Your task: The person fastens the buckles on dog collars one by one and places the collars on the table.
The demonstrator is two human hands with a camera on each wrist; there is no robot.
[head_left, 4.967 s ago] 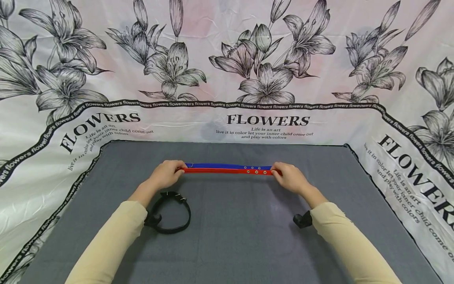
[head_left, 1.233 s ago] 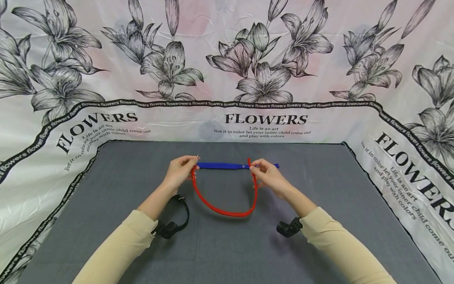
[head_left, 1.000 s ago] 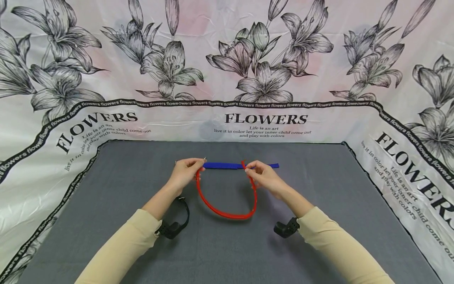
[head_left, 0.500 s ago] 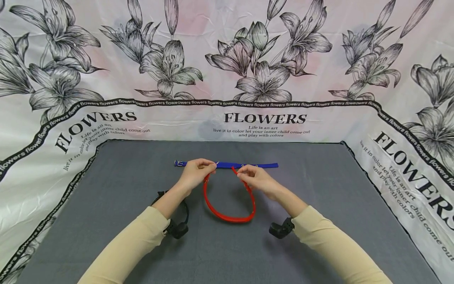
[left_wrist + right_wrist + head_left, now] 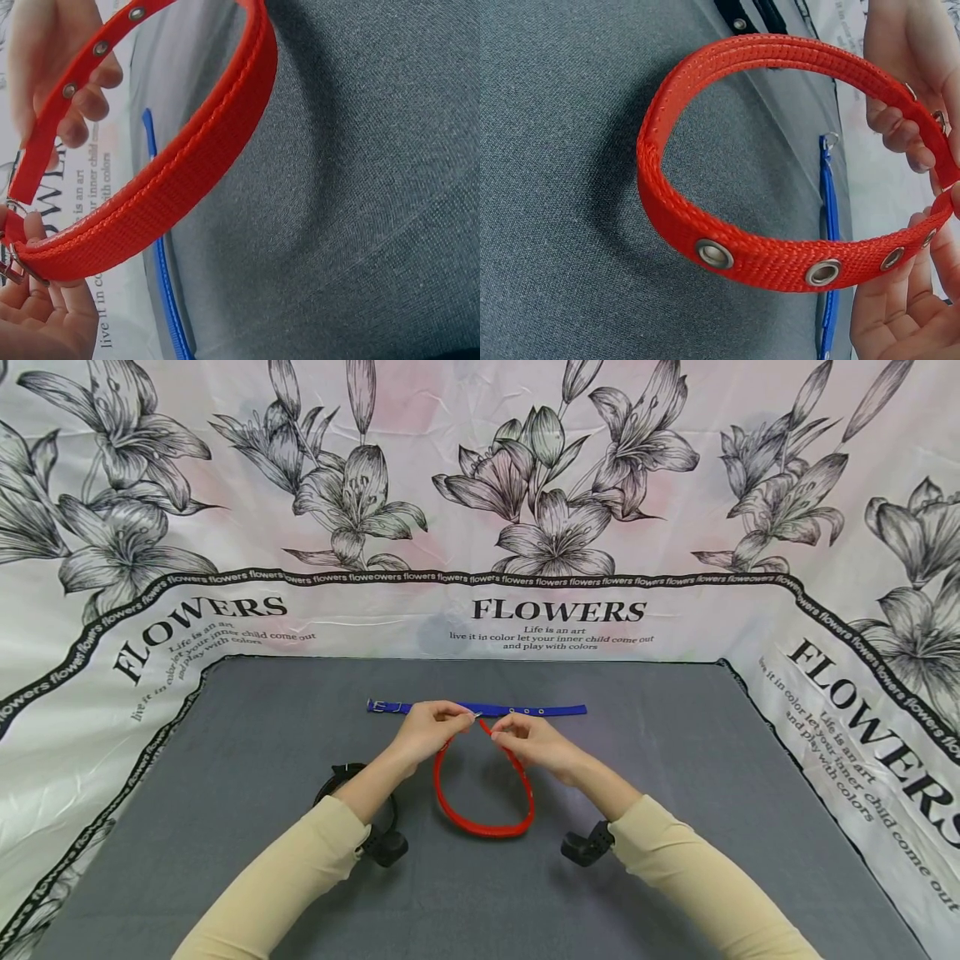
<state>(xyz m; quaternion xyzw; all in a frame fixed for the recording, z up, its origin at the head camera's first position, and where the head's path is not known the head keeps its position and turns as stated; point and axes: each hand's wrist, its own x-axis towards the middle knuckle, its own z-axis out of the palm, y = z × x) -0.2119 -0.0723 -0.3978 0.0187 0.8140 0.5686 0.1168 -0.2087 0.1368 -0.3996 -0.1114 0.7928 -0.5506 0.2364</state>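
Left hand (image 5: pixel 427 735) pinching red collar (image 5: pixel 483 827) buckle end, right hand (image 5: pixel 528 742) pinching strap tip, loop hanging below both grips

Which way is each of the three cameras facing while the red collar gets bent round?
Head: above, looking forward and down at the grey mat; both hands and sleeves show.
Left wrist: by the left hand, looking across the red collar; right hand's fingers show.
Right wrist: by the right hand, facing the left.
All share the red collar and blue collar.
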